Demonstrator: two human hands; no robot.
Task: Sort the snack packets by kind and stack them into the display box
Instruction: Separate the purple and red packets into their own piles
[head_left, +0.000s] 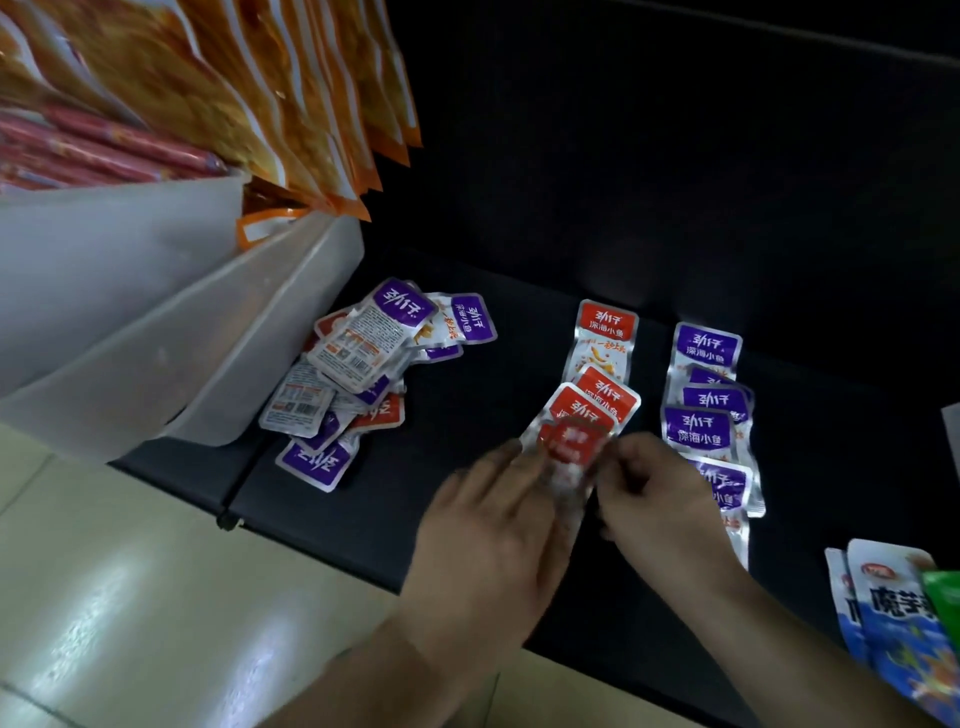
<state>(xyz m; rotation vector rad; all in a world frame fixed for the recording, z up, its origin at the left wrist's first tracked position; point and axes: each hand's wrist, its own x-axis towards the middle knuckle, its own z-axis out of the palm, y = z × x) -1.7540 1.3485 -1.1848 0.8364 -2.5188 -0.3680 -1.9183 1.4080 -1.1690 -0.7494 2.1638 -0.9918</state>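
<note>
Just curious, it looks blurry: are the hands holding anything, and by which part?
A red packet, between both hands: left hand on its left edge, right hand pinching its right edge.

Both bare forearms angled in from the lower edge, converging toward the middle. The left hand lay back-up, its fingers stretched forward and close together, their tips touching the left edge of a red packet. The right hand sat knuckles-up, fingers curled, pinching the packet's right edge. Both hands were blurred.
</note>
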